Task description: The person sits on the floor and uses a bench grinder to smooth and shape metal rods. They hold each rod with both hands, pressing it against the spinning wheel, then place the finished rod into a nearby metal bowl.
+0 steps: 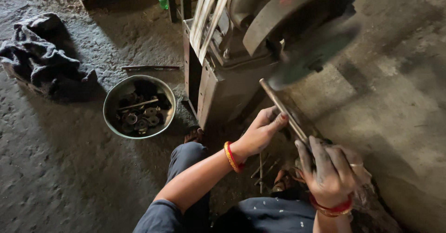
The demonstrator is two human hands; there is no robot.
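Steel rod (282,109) angled up-left toward spinning wheel (312,51), both hands' fingers (278,119) closed around it

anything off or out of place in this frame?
Mostly ordinary workshop mess. The left hand and right hand grip a metal rod bare, its tip right at the blurred wheel. A crumpled dark cloth lies on the floor, and loose rods lie by the person's feet.
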